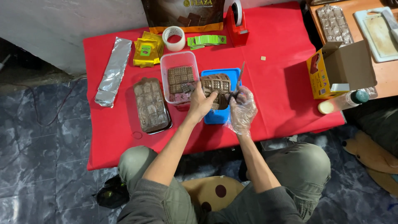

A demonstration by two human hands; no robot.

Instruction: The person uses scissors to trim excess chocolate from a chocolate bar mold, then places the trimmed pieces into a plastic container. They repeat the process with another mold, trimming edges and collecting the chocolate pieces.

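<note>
My left hand [202,101] is bare and grips a slab of brown chocolate [215,84] by its near left edge, holding it over a blue tray [230,73]. My right hand [242,108], in a clear plastic glove, holds scissors [237,86] whose blades point up along the slab's right edge. Left of the tray stands a clear plastic tub [164,66] with cut chocolate squares [180,79] inside. A clear chocolate mould [151,105] full of chocolate lies further left.
The low table has a red cloth [282,83]. On it lie a folded foil sheet [112,70], yellow wrappers [147,49], a tape roll [173,38], green labels [207,40] and a red tape dispenser [236,23]. An open cardboard box [338,68] and a bottle [342,101] sit at right.
</note>
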